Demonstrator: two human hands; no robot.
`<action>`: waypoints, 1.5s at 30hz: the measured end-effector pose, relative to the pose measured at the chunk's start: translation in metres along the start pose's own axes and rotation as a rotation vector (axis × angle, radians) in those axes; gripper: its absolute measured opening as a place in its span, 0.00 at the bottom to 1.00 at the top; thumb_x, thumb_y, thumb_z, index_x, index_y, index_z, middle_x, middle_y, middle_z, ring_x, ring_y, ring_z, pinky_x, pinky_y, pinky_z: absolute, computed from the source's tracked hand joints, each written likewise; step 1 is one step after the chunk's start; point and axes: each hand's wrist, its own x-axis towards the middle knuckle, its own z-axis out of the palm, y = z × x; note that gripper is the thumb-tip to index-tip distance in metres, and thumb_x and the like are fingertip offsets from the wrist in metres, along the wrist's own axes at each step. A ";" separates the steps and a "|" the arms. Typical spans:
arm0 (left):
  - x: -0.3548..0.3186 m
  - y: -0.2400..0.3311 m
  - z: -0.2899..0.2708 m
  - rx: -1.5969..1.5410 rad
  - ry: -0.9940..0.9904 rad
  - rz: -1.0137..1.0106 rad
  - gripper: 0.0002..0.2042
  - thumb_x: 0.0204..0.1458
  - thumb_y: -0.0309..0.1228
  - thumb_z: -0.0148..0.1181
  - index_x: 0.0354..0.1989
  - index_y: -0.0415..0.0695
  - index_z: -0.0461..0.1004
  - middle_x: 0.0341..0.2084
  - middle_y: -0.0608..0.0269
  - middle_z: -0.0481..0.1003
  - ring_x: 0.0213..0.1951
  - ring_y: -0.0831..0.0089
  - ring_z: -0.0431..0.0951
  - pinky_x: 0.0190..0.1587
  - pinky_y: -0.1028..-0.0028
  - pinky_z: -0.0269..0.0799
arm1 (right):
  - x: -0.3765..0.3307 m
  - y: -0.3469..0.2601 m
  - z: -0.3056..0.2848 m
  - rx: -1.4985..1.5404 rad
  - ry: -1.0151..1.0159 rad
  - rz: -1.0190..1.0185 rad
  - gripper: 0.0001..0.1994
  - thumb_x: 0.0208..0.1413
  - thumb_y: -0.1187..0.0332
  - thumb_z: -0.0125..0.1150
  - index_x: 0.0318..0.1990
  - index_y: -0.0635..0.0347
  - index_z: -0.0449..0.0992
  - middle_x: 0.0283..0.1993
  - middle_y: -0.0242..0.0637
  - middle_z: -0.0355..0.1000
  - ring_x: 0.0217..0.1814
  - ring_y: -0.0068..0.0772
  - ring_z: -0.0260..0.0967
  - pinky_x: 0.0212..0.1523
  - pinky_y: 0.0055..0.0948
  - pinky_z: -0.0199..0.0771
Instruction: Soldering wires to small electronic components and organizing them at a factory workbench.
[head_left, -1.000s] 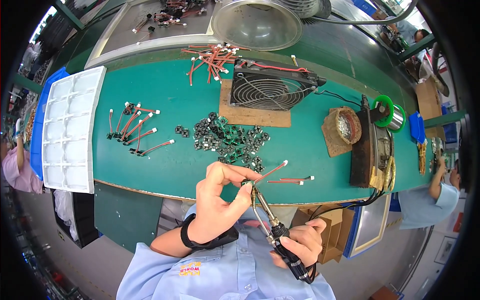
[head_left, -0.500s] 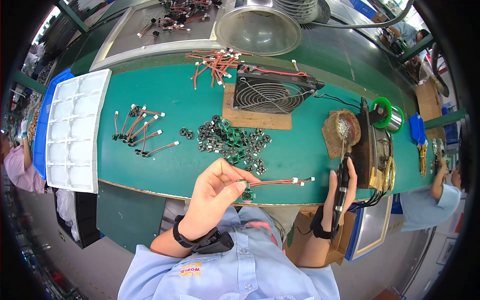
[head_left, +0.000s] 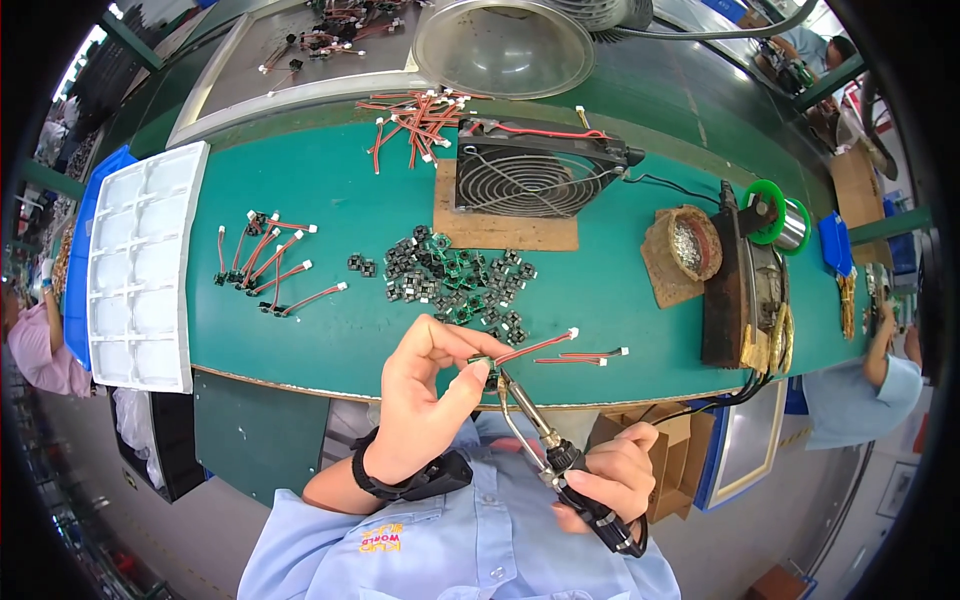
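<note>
My left hand pinches a small green circuit board between thumb and fingers, above the near edge of the green mat. A red-and-black wire lead with a white connector runs off the board to the upper right. My right hand is wrapped round the black handle of a soldering iron with a thin metal tube alongside. Its tip meets the board's right side; whether it touches cannot be told. Two loose wire leads lie just beyond the iron. A heap of small boards sits farther ahead.
Boards with wires attached lie left, beside a white compartment tray. A fan stands behind the heap, near loose wire leads. At right are a round solder-cleaning dish, a solder spool and a metal box.
The soldering iron has come from the round dish at right to the board in my left hand. The board's lead now points more upward, with two leads lying apart from it.
</note>
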 end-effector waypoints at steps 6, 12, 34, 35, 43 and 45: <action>-0.001 0.001 0.000 -0.021 0.002 -0.020 0.06 0.50 0.22 0.52 0.31 0.41 0.60 0.35 0.50 0.74 0.38 0.70 0.75 0.43 0.72 0.70 | -0.003 -0.001 0.007 -0.030 0.025 0.017 0.20 0.27 0.63 0.72 0.35 0.45 0.79 0.23 0.22 0.67 0.23 0.22 0.64 0.35 0.28 0.54; -0.002 0.000 0.000 -0.002 0.012 -0.006 0.06 0.50 0.21 0.51 0.31 0.41 0.60 0.35 0.49 0.74 0.38 0.70 0.75 0.43 0.72 0.70 | -0.004 -0.001 0.006 -0.035 0.010 0.025 0.19 0.27 0.64 0.72 0.35 0.45 0.79 0.23 0.22 0.67 0.23 0.21 0.64 0.35 0.28 0.54; -0.002 0.010 -0.005 -0.305 -0.051 -0.256 0.06 0.48 0.24 0.52 0.28 0.42 0.60 0.32 0.48 0.74 0.34 0.71 0.73 0.36 0.72 0.68 | -0.001 0.082 0.002 -0.366 0.534 0.546 0.21 0.45 0.81 0.58 0.50 0.64 0.68 0.41 0.43 0.65 0.44 0.37 0.63 0.48 0.31 0.63; -0.003 0.009 -0.008 -0.314 -0.075 -0.235 0.06 0.49 0.23 0.52 0.29 0.41 0.60 0.33 0.48 0.74 0.35 0.71 0.73 0.37 0.72 0.68 | -0.001 0.081 0.003 -0.357 0.562 0.533 0.21 0.45 0.81 0.58 0.51 0.64 0.68 0.42 0.43 0.65 0.43 0.38 0.64 0.48 0.31 0.63; -0.001 0.005 -0.003 -0.180 -0.062 -0.070 0.06 0.50 0.21 0.52 0.31 0.41 0.61 0.35 0.48 0.74 0.39 0.71 0.74 0.41 0.72 0.67 | -0.008 0.034 -0.003 -0.132 0.549 0.372 0.20 0.47 0.66 0.62 0.49 0.61 0.69 0.35 0.39 0.67 0.36 0.28 0.65 0.43 0.29 0.60; -0.002 0.004 -0.002 -0.114 -0.012 -0.050 0.06 0.50 0.21 0.52 0.31 0.41 0.61 0.34 0.49 0.74 0.39 0.71 0.74 0.42 0.72 0.67 | -0.014 0.024 -0.002 -0.071 0.405 0.043 0.20 0.40 0.59 0.67 0.43 0.55 0.74 0.24 0.34 0.67 0.27 0.27 0.65 0.37 0.31 0.55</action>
